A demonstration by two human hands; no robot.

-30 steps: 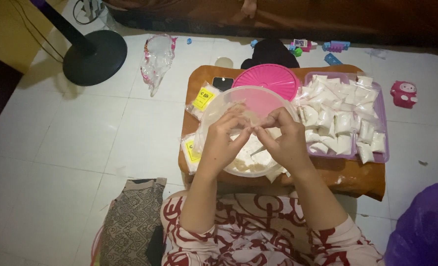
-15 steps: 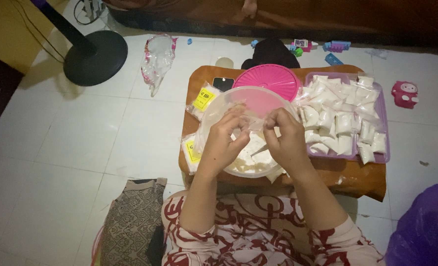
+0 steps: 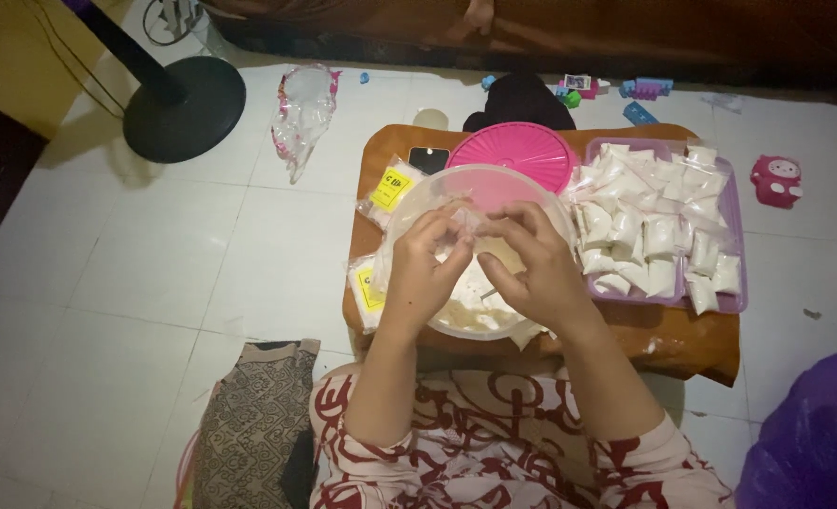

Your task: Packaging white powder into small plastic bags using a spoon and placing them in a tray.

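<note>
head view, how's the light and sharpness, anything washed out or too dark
Head view: dim and soft overall; the packets in the purple tray glare white, detail lost; the top edge and left corner sink into dark; the fan base casts a shadow on the tiles.

Small clear plastic bag point(image 3: 470, 236) pinched above round bowl point(image 3: 409, 203).

Left hand point(image 3: 425, 269), right hand point(image 3: 528, 273) raised together, fingers curled, fingertips nearly meeting.

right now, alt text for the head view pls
Both hands, left hand and right hand, pinch a small clear bag over a round clear tub of white powder on a low brown table. A pink lid and a purple tray of filled bags lie beside it.
</note>
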